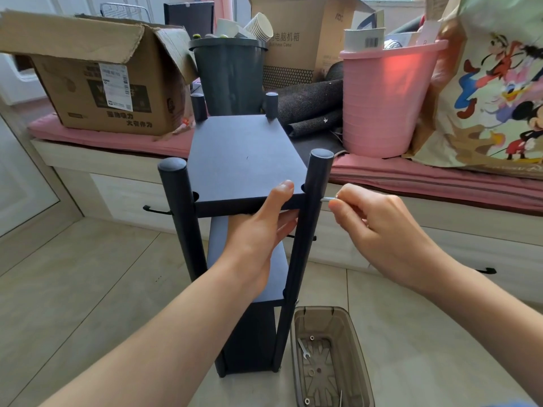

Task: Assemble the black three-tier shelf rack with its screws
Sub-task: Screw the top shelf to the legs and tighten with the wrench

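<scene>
We see a black rack (244, 183) standing on the smooth tiled floor (88, 277). It has three flat, dull boards and four round posts with smooth caps. Our left hand (258, 233) grips the front edge of the top board (244, 160), thumb on top and fingers under it. Our right hand (379, 227) pinches one thin, shiny metal screw (328, 198) with its fingertips, and the tip touches the front right post (305, 230). Beside the rack sits one clear brown plastic bin (332, 359), holding one small flat wrench (303, 348) and a few little metal bits.
</scene>
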{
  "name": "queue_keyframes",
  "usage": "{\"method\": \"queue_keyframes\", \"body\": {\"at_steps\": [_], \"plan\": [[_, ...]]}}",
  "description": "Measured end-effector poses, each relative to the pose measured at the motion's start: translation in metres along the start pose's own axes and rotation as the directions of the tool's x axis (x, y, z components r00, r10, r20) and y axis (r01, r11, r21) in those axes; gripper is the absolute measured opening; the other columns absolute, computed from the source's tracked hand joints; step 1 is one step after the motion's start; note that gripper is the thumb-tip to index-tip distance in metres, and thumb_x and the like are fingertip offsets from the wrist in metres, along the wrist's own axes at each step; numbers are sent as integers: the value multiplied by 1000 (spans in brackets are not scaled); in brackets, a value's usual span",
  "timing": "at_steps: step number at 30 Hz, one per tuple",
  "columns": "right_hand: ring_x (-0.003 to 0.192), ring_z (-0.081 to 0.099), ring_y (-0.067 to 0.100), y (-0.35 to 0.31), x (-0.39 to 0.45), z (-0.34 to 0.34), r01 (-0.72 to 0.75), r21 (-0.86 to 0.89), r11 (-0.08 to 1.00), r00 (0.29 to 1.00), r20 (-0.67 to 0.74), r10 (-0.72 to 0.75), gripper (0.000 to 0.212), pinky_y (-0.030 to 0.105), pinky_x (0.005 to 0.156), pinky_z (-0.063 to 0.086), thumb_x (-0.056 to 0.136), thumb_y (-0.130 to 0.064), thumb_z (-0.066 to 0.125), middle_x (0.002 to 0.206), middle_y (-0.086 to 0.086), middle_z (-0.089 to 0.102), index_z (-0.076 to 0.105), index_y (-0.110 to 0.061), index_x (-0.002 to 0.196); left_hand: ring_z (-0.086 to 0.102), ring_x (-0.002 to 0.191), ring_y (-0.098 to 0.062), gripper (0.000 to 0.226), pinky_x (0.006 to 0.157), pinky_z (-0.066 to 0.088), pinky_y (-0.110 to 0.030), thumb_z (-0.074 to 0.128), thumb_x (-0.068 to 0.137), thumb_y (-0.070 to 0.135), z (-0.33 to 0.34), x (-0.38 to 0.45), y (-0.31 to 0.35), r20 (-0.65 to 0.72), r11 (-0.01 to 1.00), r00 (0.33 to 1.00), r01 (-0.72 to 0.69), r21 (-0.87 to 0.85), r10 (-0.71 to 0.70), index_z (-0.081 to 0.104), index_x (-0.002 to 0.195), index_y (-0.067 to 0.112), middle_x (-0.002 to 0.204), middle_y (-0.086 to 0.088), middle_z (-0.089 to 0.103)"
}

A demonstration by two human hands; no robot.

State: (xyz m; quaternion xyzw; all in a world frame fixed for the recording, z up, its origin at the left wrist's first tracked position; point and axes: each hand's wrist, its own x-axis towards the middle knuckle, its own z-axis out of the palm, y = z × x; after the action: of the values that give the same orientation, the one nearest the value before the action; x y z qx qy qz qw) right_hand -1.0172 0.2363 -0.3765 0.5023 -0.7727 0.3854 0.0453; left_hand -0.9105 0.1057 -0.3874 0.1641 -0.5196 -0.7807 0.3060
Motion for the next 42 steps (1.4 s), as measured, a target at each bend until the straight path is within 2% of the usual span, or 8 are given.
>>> {"method": "queue_keyframes", "body": {"at_steps": [4,12,17,24,32,35,39,42], "plan": [[53,34,12,-1,0,0,25,9,1000,999,-21,-25,35,24,51,31,96,-36,47,56,-3,41,45,-19,66,77,90,-17,19,78,59,-22,65,97,24,0,-1,0,-10,1000,1000,26,6,-26,77,82,26,89,3,80],[57,38,25,-3,1,-6,53,-27,998,999,11,-52,42,48,58,43,96,-46,45,57,4,44,46,-16,67,77,89,-13,2,70,54,-19,64,97,26,-1,-2,0,-11,999,999,47,12,-47,66,97,25,89,7,80],[59,50,22,-2,1,-4,93,-48,994,995,-18,-94,34,40,64,45,95,-40,47,59,0,55,59,-14,77,77,88,-13,4,77,49,-27,64,98,27,-1,-1,-1,-11,999,999,43,26,-43,67,95,28,88,9,79],[58,45,24,0,2,-6,167,-80,983,985,-25,-170,27,28,59,39,97,-17,60,58,0,53,55,-13,72,77,88,-13,2,80,48,-30,67,95,28,-1,-1,-1,-32,998,998,53,22,-52,67,94,30,86,12,79],[54,46,30,0,2,-5,194,-127,973,980,-28,-199,27,35,58,40,97,-16,62,57,9,56,64,0,75,77,90,-13,17,81,48,-31,67,95,30,-1,-1,1,-42,997,999,34,68,-31,77,82,33,89,13,79],[54,49,25,-4,2,-2,108,-20,994,994,-17,-109,35,35,58,42,98,-22,56,57,7,56,62,-2,70,76,92,-10,36,82,47,-30,63,97,33,1,-2,2,-8,994,1000,15,104,-14,76,70,53,88,15,78],[48,42,15,-10,4,5,-166,304,938,985,89,146,45,46,57,43,102,-19,46,47,-2,45,57,1,63,76,93,-11,37,83,48,-31,64,97,32,1,-2,1,-10,994,1000,-7,112,9,76,69,53,89,14,79],[48,41,9,-11,3,6,-164,283,945,985,95,142,45,39,58,43,103,-22,45,46,-8,45,56,-3,64,76,92,-11,36,82,48,-32,64,97,32,1,-2,1,-17,993,999,-32,117,34,75,72,55,91,13,79]]}}
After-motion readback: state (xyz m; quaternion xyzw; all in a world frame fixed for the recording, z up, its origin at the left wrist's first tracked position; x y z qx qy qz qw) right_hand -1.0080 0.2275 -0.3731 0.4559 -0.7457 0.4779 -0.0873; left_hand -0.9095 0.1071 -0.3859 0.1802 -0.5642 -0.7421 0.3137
